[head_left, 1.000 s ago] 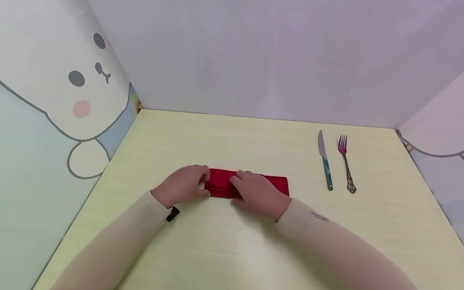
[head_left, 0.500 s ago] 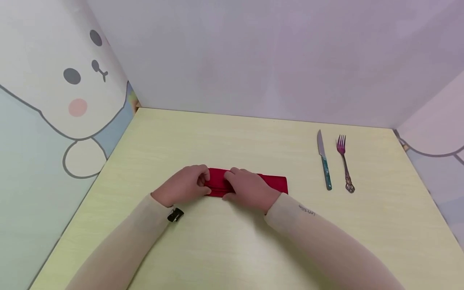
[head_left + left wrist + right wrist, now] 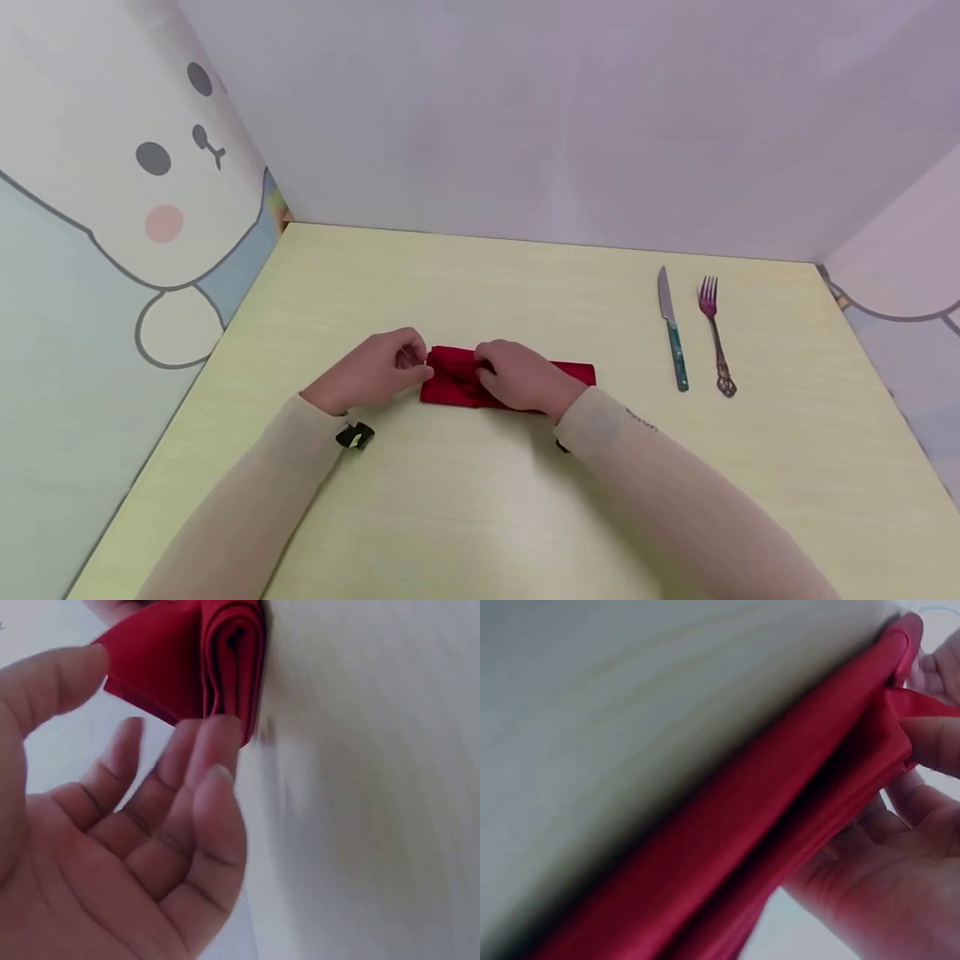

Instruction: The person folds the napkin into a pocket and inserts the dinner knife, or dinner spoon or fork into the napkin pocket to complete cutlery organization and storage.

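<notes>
A red cloth napkin [image 3: 448, 390], folded into a long narrow strip, lies across the middle of the table. In the left wrist view its left end shows rolled layers [image 3: 238, 652] with a loose flap [image 3: 157, 664] raised beside them. My right hand [image 3: 525, 375] pinches the upper folds between thumb and fingers, near the strip's middle. The right wrist view shows that thumb [image 3: 934, 742] on the cloth and the fingers behind it. At the left end, my left hand [image 3: 375, 367] has its fingers loosely bent, with the thumb tip right at the flap's corner.
To the right of the napkin lie a knife [image 3: 673, 333] with a teal handle and an ornate fork [image 3: 716, 337]. A pale wall [image 3: 555, 125] rises behind the wooden table [image 3: 465, 500]. A printed cartoon panel [image 3: 172, 233] borders the left side.
My right hand has slid a little left, then curled its fingers round the upper folds. Those folds have lifted, baring a flat front layer at the left. My left hand has shifted slightly away.
</notes>
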Available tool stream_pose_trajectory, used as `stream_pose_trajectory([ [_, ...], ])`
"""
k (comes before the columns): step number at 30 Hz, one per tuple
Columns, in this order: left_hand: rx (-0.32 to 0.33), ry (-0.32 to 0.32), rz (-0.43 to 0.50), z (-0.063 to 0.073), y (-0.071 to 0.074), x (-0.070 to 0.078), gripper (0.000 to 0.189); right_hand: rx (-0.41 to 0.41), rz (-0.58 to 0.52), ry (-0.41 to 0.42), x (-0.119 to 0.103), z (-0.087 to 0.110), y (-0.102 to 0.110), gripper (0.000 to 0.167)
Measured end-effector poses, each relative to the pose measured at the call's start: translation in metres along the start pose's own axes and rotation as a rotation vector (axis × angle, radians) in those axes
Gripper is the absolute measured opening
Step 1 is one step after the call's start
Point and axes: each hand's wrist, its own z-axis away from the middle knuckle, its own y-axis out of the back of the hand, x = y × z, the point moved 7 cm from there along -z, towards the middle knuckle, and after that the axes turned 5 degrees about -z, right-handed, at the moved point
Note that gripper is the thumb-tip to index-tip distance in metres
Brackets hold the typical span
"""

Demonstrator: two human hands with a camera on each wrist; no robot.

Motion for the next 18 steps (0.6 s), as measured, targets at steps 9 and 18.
stream_pose_trajectory([
  [9, -0.066, -0.230, -0.331, -0.004, -0.017, 0.041, 0.025, 0.004, -0.142, -0.145, 0.010, -0.004, 0.006, 0.012],
  [18, -0.073, -0.325, -0.592, -0.013, -0.034, 0.059, 0.025, -0.028, -0.218, -0.154, 0.010, -0.001, 0.003, 0.016],
])
